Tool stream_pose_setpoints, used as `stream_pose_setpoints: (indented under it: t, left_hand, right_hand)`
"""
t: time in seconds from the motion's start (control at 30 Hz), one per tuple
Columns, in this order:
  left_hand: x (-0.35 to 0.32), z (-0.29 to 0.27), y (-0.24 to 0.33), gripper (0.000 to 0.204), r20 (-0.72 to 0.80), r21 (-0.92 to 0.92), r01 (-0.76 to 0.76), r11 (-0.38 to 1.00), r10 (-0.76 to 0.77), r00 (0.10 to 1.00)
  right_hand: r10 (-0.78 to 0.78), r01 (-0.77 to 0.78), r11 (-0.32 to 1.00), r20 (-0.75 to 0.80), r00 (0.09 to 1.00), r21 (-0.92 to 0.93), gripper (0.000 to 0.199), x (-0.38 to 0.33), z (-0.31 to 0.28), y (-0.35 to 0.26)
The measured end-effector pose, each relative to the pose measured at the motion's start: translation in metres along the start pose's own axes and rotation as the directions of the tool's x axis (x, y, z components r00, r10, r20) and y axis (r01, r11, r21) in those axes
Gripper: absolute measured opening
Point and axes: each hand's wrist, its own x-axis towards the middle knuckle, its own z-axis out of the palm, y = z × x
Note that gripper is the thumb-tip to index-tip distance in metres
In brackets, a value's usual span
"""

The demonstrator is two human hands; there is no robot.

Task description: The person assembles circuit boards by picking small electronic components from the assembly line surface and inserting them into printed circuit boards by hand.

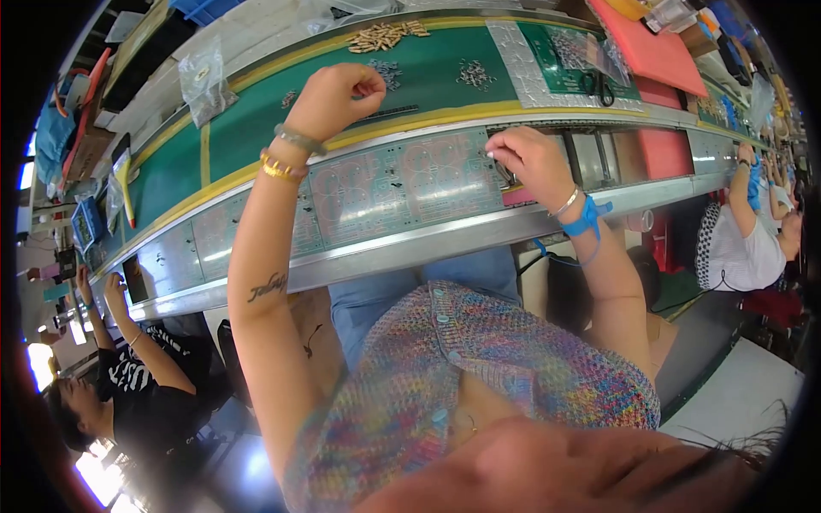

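My left hand (340,98) hovers over the green work surface (282,73), its fingers curled together beside a small pile of blue-grey components (387,74). Whatever those fingers hold is hidden. Over the right end of a row of printed circuit boards (355,192), my right hand (528,158) has thumb and fingers pinched together. A tiny pale spot shows at its fingertips, too small to name. Several small dark parts stand on the boards, which lie in a metal rail track (385,239) in front of me. A blue wrist strap (586,218) circles my right wrist.
Tan cylindrical components (385,36) and small metallic parts (475,75) lie in piles on the green surface. A black strip (385,114) lies near its front edge. Plastic bags (205,85), scissors (599,87) and pink foam (654,51) sit around. People work at both sides.
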Motion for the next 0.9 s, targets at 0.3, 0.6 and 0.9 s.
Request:
stream_pose_setpoints:
  t: [0.3, 0.6, 0.9]
  left_hand:
    - [-0.086, 0.006, 0.034, 0.011, -0.076, -0.175, 0.074, 0.982, -0.088, 0.993]
    - [-0.142, 0.011, 0.026, 0.013, -0.077, -0.2, 0.251, 0.947, -0.271, 0.96]
    - [-0.158, 0.015, 0.029, 0.012, -0.049, -0.299, 0.372, 0.879, -0.403, 0.914]
  right_hand:
    - [-0.04, 0.045, 0.993, 0.046, 0.998, -0.108, 0.01, -0.023, 0.007, 0.014]
    - [-0.106, 0.132, 0.969, 0.128, 0.986, -0.211, 0.009, -0.018, 0.004, 0.008]
    - [-0.042, 0.042, 0.999, 0.0, 0.999, -0.009, 0.011, 0.049, 0.002, 0.002]
